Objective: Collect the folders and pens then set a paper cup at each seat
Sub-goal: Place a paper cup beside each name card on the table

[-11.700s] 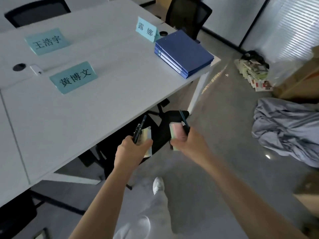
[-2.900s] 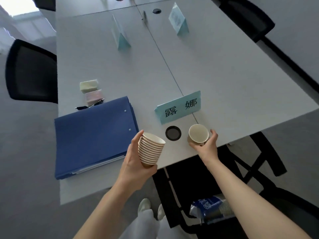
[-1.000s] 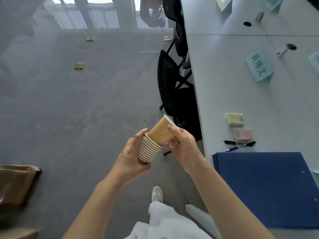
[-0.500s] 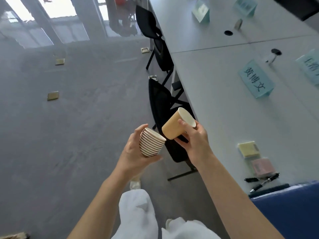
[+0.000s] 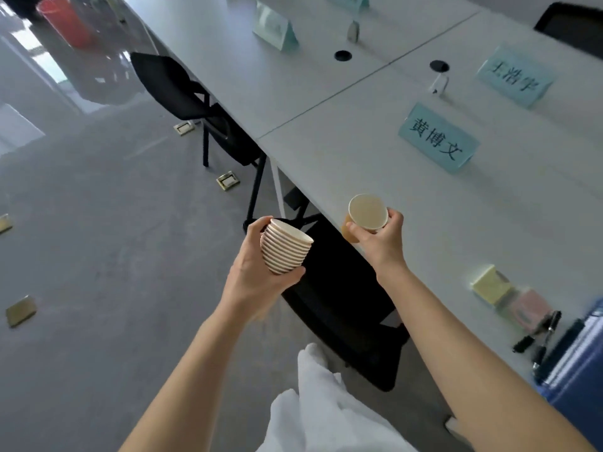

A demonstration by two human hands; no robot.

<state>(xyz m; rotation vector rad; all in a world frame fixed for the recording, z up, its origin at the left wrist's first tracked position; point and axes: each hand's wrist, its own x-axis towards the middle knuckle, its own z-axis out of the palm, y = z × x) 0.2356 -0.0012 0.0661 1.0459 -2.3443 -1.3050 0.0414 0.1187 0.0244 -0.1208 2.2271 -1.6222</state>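
Note:
My left hand [image 5: 254,278] grips a stack of several nested paper cups [image 5: 284,246] over the floor beside the table. My right hand [image 5: 380,238] holds a single brown paper cup [image 5: 365,213] upright at the near edge of the white table [image 5: 359,151], in front of a light-blue name card [image 5: 437,138]. At the right edge lie the blue folders [image 5: 580,363], black pens [image 5: 538,331] and two sticky-note pads [image 5: 505,291].
Black chairs [image 5: 339,298] [image 5: 182,89] are tucked under the table's near side. More name cards [image 5: 515,76] [image 5: 274,26] and round cable holes [image 5: 342,55] sit farther along the top. Brass floor sockets [image 5: 228,181] dot the grey floor on the left.
My right hand has carried the single cup away from the stack and rightward to the table edge by the name card. The view has swung toward the table.

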